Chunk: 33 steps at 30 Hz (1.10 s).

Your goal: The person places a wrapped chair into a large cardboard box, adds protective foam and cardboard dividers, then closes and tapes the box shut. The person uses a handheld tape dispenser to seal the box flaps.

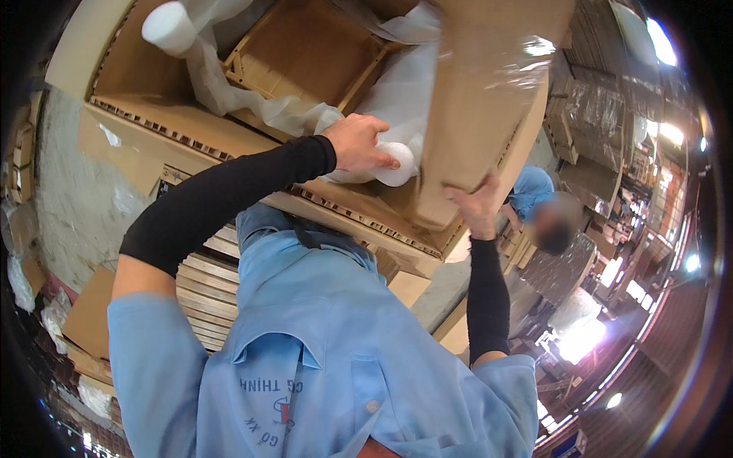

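My left hand [360, 143], in a black sleeve, is closed on the rounded end of a white foam roll [397, 164] at the near side of a large carton [153, 130]. To the right, my right hand [477, 208] grips the lower edge of a brown cardboard panel [481, 99], partly covered by shiny clear tape. The panel stands tilted over the carton's right side and is slightly blurred there. Inside the carton sits a light wooden frame-like piece [298, 57], with white foam sheeting [267, 107] draped around its edges.
Another white foam roll end [169, 29] sticks up at the carton's far left corner. Stacked wooden slats [206, 294] lie at the lower left. On the right, a co-worker in a blue shirt [532, 191] bends near wrapped stacks [561, 267]. Flattened cardboard [88, 313] leans at far left.
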{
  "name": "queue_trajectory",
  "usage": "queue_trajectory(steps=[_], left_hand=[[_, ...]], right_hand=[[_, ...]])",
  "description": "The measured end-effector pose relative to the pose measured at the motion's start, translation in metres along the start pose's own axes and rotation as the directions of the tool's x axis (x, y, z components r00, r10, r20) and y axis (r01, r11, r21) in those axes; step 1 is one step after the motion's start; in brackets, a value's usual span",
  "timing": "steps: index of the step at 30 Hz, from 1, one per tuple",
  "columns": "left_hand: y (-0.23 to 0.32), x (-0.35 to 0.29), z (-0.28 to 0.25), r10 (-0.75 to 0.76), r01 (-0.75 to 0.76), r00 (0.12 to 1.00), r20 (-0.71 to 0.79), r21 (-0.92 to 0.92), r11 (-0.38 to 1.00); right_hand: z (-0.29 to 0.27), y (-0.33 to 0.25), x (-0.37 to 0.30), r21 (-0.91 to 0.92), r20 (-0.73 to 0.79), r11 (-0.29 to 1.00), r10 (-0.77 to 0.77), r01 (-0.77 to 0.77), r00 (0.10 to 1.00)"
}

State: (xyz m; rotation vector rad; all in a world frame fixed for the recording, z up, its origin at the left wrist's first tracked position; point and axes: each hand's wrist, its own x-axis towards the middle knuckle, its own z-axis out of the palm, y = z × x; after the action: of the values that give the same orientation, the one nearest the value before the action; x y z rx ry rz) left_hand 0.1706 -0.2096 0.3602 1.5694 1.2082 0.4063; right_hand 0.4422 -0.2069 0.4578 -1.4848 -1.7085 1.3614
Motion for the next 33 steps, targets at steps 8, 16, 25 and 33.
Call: queue_trajectory(steps=[8,16,25,33], left_hand=[[-0.013,-0.026,-0.005,-0.194,0.264,0.964,0.184,-0.765,0.587],[-0.023,-0.028,0.000,-0.153,0.199,0.980,0.130,-0.720,0.664],[-0.021,-0.050,-0.010,-0.034,0.173,0.983,0.181,-0.839,0.516],[-0.008,-0.065,0.020,0.042,-0.042,0.999,-0.023,-0.846,0.531]], right_hand=[[0.038,0.038,-0.012,-0.031,-0.033,0.999,-0.012,0.011,0.999],[0.078,0.021,-0.009,-0.288,-0.028,0.920,-0.285,0.265,0.958],[0.089,0.013,0.001,-0.330,0.010,0.913,-0.251,0.240,0.968],[0.089,0.002,-0.002,-0.067,-0.022,0.991,-0.121,0.119,0.992]])
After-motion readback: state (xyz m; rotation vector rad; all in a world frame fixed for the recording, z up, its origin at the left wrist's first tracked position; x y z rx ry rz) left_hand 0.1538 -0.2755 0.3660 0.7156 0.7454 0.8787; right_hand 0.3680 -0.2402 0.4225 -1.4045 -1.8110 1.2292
